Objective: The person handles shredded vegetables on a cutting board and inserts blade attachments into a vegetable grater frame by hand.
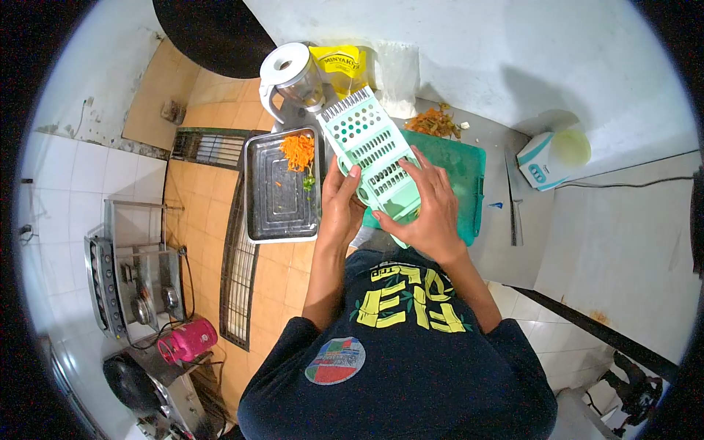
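Note:
A mint-green plastic grater (370, 150) with several rows of slots and holes is tilted up in front of me. My left hand (341, 196) grips its left edge, the thumb lying along the side. On the other side my right hand (433, 209) is closed around the lower right part, fingers over the slotted face. Behind and below the grater lies a green cutting board (469, 176), partly covered by the right hand. To the left sits a metal tray (251, 191) holding shredded carrot (298, 152) and a few small chopped green pieces (309, 181).
Vegetable peelings (434, 123) lie behind the board. A blender jug (290, 73), a yellow pouch (341, 62) and a clear plastic bag (397, 77) stand at the back. Rightward are a knife (515, 213) and a white-and-blue blender base (539, 161) with a cord.

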`<state>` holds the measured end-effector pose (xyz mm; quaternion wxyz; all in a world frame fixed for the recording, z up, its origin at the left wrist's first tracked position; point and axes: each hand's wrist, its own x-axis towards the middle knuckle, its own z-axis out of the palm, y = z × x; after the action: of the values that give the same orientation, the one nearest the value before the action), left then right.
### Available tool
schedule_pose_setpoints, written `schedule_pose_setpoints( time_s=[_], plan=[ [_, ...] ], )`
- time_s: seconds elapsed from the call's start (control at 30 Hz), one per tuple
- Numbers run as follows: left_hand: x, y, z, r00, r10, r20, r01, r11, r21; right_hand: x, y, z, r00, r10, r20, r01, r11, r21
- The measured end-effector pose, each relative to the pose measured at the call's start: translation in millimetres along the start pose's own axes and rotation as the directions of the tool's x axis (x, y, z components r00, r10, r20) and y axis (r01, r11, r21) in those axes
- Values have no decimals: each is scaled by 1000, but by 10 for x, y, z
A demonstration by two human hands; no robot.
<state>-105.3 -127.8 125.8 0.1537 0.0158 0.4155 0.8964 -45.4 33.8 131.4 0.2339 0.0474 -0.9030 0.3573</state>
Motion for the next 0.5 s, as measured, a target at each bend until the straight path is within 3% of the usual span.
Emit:
schedule_pose_setpoints(
  time_s=[0.33, 0.43, 0.5],
  plan=[
    [-26, 39, -10, 999, -49, 2, 48, 991, 124, 33, 46, 37, 997, -38, -72, 46, 992, 115],
    [-46, 14, -15, 999, -5, 44, -3, 986, 169, 24, 31, 24, 999, 12, -36, -3, 970, 245],
    [-13, 1, 3, 986, 76, 151, -117, 953, 281, -27, 132, 84, 990, 125, 59, -137, 849, 511]
  ],
)
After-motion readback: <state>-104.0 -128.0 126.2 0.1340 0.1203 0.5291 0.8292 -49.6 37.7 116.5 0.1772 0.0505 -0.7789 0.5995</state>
